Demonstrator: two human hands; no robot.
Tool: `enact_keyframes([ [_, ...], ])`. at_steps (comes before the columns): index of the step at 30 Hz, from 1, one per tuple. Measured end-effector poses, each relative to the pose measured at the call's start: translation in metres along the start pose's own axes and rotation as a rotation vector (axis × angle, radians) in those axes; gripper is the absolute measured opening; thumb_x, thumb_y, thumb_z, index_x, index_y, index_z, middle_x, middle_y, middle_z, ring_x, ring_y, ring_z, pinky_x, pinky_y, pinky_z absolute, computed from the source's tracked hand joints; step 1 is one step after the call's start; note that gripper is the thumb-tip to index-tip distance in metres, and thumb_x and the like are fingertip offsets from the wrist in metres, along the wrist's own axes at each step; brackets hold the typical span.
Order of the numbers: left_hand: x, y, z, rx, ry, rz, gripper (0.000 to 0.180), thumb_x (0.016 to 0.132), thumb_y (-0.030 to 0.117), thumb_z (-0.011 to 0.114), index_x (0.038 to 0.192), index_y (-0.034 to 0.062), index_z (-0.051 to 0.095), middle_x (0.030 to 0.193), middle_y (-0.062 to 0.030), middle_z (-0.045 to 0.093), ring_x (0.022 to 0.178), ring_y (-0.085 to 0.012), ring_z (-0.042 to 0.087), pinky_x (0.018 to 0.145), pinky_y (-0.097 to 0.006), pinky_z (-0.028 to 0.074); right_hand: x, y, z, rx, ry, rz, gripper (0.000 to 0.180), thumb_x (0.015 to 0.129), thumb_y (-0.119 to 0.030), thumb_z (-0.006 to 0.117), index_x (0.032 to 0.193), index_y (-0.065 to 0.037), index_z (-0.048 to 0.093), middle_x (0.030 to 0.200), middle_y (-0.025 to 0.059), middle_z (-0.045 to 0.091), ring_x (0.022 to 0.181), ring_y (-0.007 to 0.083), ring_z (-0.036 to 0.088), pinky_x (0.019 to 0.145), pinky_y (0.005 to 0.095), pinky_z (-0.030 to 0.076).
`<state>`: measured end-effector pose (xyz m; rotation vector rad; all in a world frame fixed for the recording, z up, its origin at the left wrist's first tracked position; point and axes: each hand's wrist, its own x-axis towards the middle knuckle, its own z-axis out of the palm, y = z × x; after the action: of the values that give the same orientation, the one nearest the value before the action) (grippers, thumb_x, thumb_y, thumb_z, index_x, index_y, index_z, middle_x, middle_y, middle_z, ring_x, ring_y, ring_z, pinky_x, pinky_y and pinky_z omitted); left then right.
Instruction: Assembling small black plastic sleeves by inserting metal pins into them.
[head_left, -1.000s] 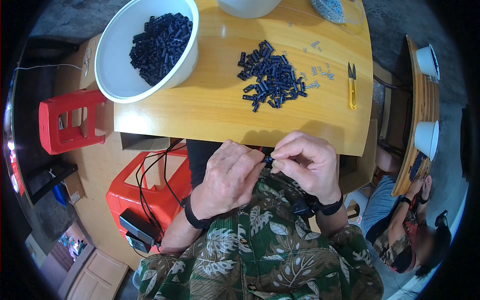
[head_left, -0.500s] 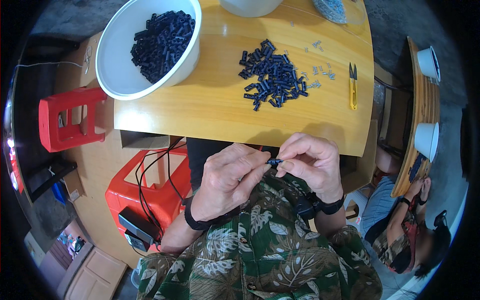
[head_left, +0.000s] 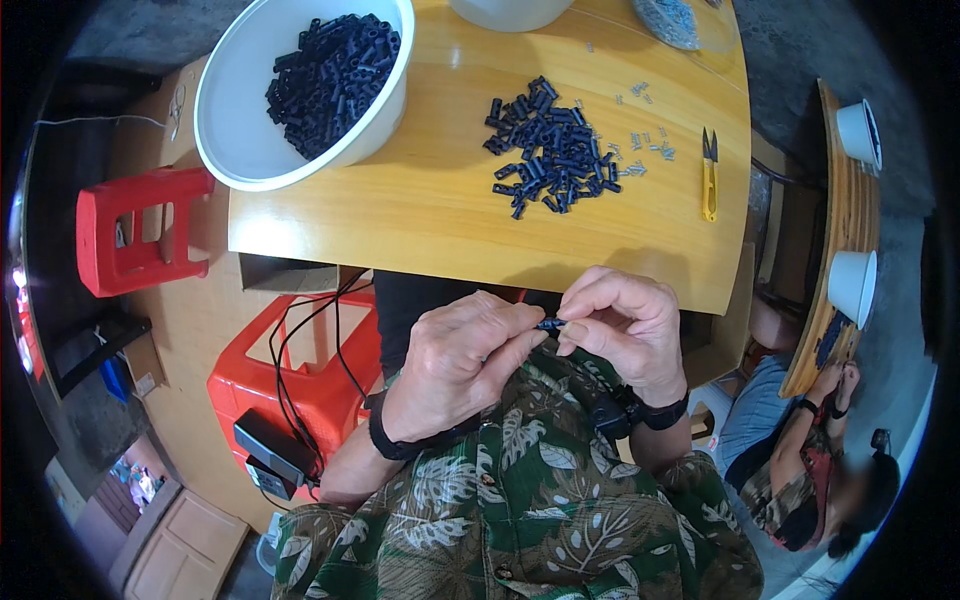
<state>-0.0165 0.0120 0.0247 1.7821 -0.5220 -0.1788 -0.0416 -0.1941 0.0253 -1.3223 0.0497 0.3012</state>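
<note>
Both hands meet just off the table's near edge, over my lap. Between them is a small black plastic tube-like part (head_left: 550,323). My left hand (head_left: 465,350) pinches its left end; its fingertips cover most of that end. At the other end, the thumb and forefinger of my right hand (head_left: 625,330) are closed on it. Beyond my hands, a pile of similar black parts (head_left: 555,150) lies on the wooden table (head_left: 400,225). Small shiny metal pieces (head_left: 655,145) are scattered right of the pile. Yellow-handled thread snips (head_left: 709,180) lie farther right, blades pointing away.
A white tub (head_left: 225,120) of black parts stands at the table's left, with another pale container (head_left: 510,10) at the far edge. Red plastic stools (head_left: 235,375) and black cables (head_left: 340,330) are on the left. At right, another person (head_left: 800,470) sits by a bench with white bowls (head_left: 853,285).
My hands keep nearly the same pinch on the black part. The view has shifted slightly, so the table and tub appear a little displaced.
</note>
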Motion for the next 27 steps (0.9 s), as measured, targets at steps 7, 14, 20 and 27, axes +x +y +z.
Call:
enact_keyframes([
  [7,0.0,0.001,0.001,0.047,0.019,0.01,0.02,0.075,-0.003,0.077,0.094,-0.0036,0.069,0.081,-0.0153,0.069,0.071,-0.0301,0.067,0.065,-0.036,0.054,0.004,-0.001,0.002,-0.05,-0.018,-0.033,0.01,0.086,0.008,0.068,0.095,0.003,0.069,0.09,0.0104,0.068,0.074,0.0132,0.067,0.063,0.0235,0.054],
  [14,0.0,-0.002,0.002,0.03,0.043,0.0,0.02,0.076,-0.004,0.077,0.094,-0.0033,0.07,0.079,-0.0151,0.068,0.069,-0.0287,0.066,0.061,-0.035,0.053,0.006,0.004,0.005,-0.021,-0.021,-0.008,0.009,0.087,0.005,0.069,0.096,0.003,0.069,0.089,0.0105,0.068,0.073,0.0145,0.068,0.062,0.0246,0.055],
  [20,-0.001,0.002,0.002,-0.028,0.056,-0.056,0.019,0.076,-0.004,0.077,0.093,-0.0016,0.07,0.078,-0.0139,0.068,0.067,-0.0262,0.066,0.06,-0.034,0.053,0.005,0.013,0.0,0.369,-0.035,0.088,0.009,0.093,-0.003,0.065,0.099,0.005,0.067,0.088,0.0127,0.068,0.072,0.0156,0.068,0.063,0.0259,0.056],
  [27,-0.001,0.003,0.002,-0.018,0.073,-0.055,0.018,0.076,-0.004,0.077,0.093,-0.0015,0.07,0.077,-0.0136,0.068,0.066,-0.0261,0.066,0.06,-0.033,0.053,0.004,0.011,0.001,0.249,-0.011,0.112,0.009,0.093,-0.004,0.066,0.098,0.004,0.067,0.081,0.0103,0.068,0.067,0.0135,0.066,0.06,0.0248,0.054],
])
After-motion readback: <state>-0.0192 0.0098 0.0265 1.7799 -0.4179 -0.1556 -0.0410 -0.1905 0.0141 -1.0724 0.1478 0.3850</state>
